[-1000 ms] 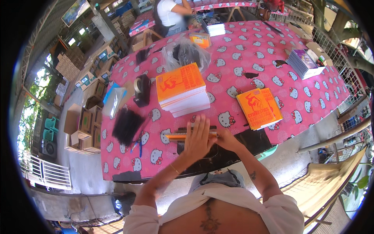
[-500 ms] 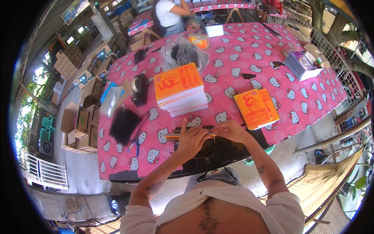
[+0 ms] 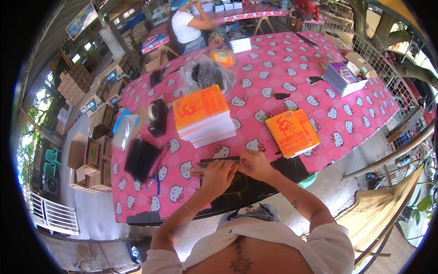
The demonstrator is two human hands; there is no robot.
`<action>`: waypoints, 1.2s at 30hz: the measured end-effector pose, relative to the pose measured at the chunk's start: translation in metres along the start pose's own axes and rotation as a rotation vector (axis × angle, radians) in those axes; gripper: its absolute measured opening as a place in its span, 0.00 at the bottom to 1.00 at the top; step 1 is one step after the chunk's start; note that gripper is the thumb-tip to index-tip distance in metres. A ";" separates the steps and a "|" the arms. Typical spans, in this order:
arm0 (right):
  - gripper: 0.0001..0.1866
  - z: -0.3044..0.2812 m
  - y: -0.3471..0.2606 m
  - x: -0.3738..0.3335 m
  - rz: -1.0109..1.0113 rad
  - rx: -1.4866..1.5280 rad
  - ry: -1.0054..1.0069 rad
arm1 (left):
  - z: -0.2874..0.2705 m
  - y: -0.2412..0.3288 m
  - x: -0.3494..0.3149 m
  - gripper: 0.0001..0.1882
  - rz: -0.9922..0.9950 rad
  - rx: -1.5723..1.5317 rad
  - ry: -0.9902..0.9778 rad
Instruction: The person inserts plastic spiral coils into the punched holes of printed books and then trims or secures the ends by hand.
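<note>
At the table's near edge, my left hand (image 3: pixel 220 176) is closed over a spiral-bound notebook (image 3: pixel 197 171), its coiled edge facing up. My right hand (image 3: pixel 255 163) is closed in a fist at the right end of the coil, touching the left fingertips. Whatever its fingers pinch is hidden. Beyond them rises a tall stack of orange-covered notebooks (image 3: pixel 200 108). A smaller pile of the same notebooks (image 3: pixel 292 132) lies to the right. Left of my hands is a bundle of thin black strands (image 3: pixel 140 160), perhaps binding coils, with pens (image 3: pixel 158 179) beside it.
A black tape dispenser (image 3: pixel 157 118) and a clear plastic bag (image 3: pixel 207 75) stand on the pink table (image 3: pixel 255 100). Purple-covered books (image 3: pixel 344 78) are stacked at the far right. Another person (image 3: pixel 187 25) is at the far side. Cardboard boxes (image 3: pixel 89 160) sit on the floor at left.
My right hand has gone from an outstretched pinch to a tighter fist near the coil's end. The left fingers have drawn in closer. The view has shifted slightly.
</note>
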State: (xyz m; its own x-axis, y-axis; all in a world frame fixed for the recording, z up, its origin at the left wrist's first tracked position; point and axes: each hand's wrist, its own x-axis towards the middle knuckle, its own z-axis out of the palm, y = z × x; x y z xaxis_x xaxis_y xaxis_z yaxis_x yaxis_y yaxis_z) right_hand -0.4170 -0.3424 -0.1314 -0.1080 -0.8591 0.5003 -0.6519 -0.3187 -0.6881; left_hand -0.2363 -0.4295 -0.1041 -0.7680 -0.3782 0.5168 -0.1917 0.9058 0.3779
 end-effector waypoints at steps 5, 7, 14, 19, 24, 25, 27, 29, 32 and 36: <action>0.19 -0.012 -0.061 0.002 -0.003 -0.085 0.347 | -0.055 -0.011 0.016 0.13 -0.187 -0.047 -0.175; 0.21 -0.023 -0.120 -0.004 0.076 0.131 0.432 | -0.092 0.040 0.046 0.13 -0.203 -0.187 0.007; 0.20 -0.099 -0.043 -0.004 0.325 0.329 0.803 | -0.082 -0.049 0.090 0.15 0.041 0.151 0.247; 0.33 -0.186 0.161 -0.045 0.420 0.179 0.290 | -0.057 -0.132 0.077 0.15 0.131 0.431 0.153; 0.52 -0.168 0.172 -0.035 1.006 -0.875 -0.049 | -0.093 -0.099 0.077 0.17 0.163 0.575 0.317; 0.55 -0.170 0.161 -0.035 1.020 -0.945 -0.030 | -0.101 -0.076 0.079 0.17 0.168 0.567 0.316; 0.58 -0.142 0.121 -0.017 0.804 -0.661 0.109 | -0.111 -0.036 0.066 0.15 0.102 0.485 0.323; 0.57 -0.076 0.057 -0.015 0.311 0.383 0.148 | -0.108 -0.020 0.049 0.15 0.117 0.370 0.265; 0.28 -0.022 0.004 -0.018 0.377 0.532 -0.040 | -0.094 -0.014 0.038 0.17 0.138 0.226 0.148; 0.18 0.008 0.011 -0.028 0.454 0.461 0.107 | -0.083 -0.014 0.029 0.19 0.168 0.241 0.095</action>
State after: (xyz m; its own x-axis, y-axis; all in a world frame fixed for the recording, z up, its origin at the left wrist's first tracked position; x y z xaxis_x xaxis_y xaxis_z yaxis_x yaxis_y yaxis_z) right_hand -0.4153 -0.3245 -0.1569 -0.3866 -0.9115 0.1402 -0.1376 -0.0933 -0.9861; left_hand -0.2047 -0.4688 -0.0304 -0.7427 -0.2252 0.6307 -0.2148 0.9721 0.0942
